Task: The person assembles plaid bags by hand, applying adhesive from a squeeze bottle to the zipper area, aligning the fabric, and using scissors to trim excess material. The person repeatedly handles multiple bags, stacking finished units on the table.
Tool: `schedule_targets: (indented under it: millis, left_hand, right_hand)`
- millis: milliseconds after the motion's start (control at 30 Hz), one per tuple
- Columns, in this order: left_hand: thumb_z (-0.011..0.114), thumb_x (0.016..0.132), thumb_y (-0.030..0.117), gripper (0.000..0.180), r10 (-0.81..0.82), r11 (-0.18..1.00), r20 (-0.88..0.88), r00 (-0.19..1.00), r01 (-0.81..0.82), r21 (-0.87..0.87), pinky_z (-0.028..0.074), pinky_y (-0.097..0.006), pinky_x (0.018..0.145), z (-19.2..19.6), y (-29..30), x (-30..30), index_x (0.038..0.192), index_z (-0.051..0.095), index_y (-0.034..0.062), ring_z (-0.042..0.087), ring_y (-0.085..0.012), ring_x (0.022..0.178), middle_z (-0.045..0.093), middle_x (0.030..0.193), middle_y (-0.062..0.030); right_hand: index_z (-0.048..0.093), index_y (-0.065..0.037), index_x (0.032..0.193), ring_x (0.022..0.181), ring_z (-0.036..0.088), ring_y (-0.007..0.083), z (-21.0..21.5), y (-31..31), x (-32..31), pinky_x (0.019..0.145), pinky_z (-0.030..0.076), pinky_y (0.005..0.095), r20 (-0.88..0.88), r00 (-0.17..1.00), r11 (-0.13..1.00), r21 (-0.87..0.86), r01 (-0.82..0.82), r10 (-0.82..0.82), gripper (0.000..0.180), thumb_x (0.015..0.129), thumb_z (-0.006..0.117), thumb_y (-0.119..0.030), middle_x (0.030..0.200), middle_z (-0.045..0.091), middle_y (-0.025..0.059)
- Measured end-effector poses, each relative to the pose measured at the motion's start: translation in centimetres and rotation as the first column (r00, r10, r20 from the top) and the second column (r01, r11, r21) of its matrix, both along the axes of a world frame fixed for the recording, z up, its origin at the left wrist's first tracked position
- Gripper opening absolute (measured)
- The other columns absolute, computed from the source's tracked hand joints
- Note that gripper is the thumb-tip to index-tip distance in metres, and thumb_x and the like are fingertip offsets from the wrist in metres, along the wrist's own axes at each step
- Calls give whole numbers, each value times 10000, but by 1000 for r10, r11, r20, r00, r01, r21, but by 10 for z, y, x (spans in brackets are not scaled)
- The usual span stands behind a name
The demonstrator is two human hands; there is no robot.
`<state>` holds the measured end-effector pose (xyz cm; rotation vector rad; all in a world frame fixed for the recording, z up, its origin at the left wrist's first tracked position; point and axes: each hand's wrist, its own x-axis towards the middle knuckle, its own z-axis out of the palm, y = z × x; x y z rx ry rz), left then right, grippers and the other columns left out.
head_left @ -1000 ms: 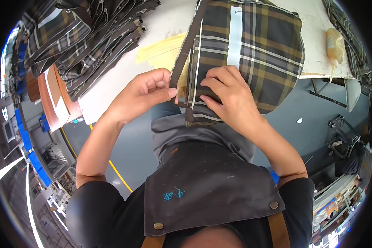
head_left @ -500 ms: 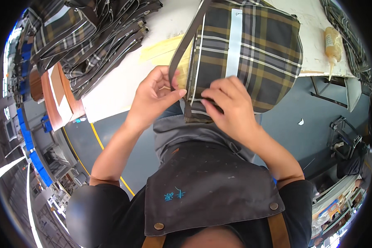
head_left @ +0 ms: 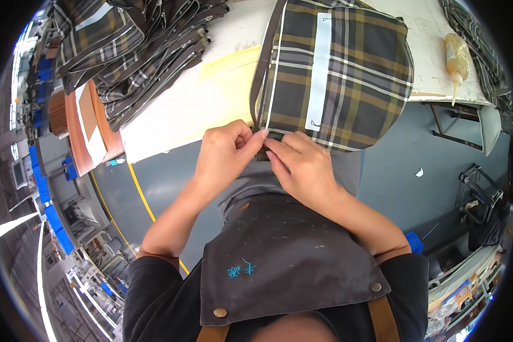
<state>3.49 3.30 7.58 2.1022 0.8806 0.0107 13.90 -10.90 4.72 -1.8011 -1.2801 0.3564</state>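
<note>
A dark plaid fabric bag [head_left: 365,80] lies at the near edge of the table, with a pale blue strip [head_left: 320,68] running down its upper face. Along its left side runs a zipper [head_left: 257,94], bordered by a dark brown band. At the zipper's near end, my left hand [head_left: 228,153] pinches the dark edging between thumb and fingers. My right hand [head_left: 303,165] is closed on the same corner of the bag, fingertips almost touching those of the left. The exact bit of fabric in the fingers is mostly hidden.
More plaid pieces with zippers [head_left: 154,57] are heaped at the far left, beside brown boards [head_left: 81,131]. Yellow paper [head_left: 228,74] lies left of the bag. A glue bottle [head_left: 457,57] lies on the white table [head_left: 430,82] at right, near more plaid fabric [head_left: 484,51].
Both hands have come together at the zipper's near corner, the left moving right and nearer. The brown band that stood looped over the left fingers now lies along the zipper.
</note>
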Motion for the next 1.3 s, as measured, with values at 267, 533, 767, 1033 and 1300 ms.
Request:
schedule_targets:
  millis: [267, 533, 767, 1033, 1300]
  left_hand:
    - [654, 833, 59, 175, -15, 997, 33, 999, 12, 74, 313, -235, 437, -5, -3, 2, 707, 583, -38, 391, -35, 486, 503, 528, 1]
    - [591, 907, 69, 164, 87, 979, 59, 994, -74, -190, 339, -205, 487, -15, -1, -7, 766, 562, -8, 422, -20, 536, 500, 595, 36]
    - [536, 962, 134, 158, 186, 846, 117, 976, -98, -525, 423, -221, 599, -26, 4, -22, 833, 539, 43, 533, -71, 642, 569, 707, -6]
    - [493, 987, 155, 176, 205, 794, 234, 950, -22, -607, 452, -264, 677, -39, 8, -29, 866, 523, 31, 554, -116, 720, 586, 773, -42]
    - [489, 990, 161, 186, 180, 780, 268, 946, 29, -625, 453, -263, 678, -37, 8, -25, 864, 524, 29, 548, -116, 717, 578, 782, -41]
  right_hand:
    - [670, -7, 925, 738, 547, 216, -2, 2, 1, 596, 480, 338, 99, 995, 999, 23, 27, -29, 228, 700, 698, -35, 765, 541, 43]
    - [710, -68, 851, 778, 517, 187, -19, 8, 19, 705, 387, 338, 181, 983, 998, 63, 27, -38, 205, 651, 754, -61, 768, 559, -6]
    - [699, -86, 774, 743, 524, 170, -26, 8, 25, 683, 381, 322, 230, 970, 997, 47, 66, -75, 154, 640, 752, -34, 742, 580, -27]
    - [673, -90, 783, 779, 593, 236, -11, -9, 64, 724, 481, 379, 140, 982, 987, 116, 111, -127, 142, 662, 739, -57, 826, 620, 23]
    - [456, 16, 1337, 1168, 511, 389, -16, -143, 419, 1016, 374, 451, 845, 222, 382, -23, 924, -486, 894, 767, 626, -652, 1284, 510, 277]
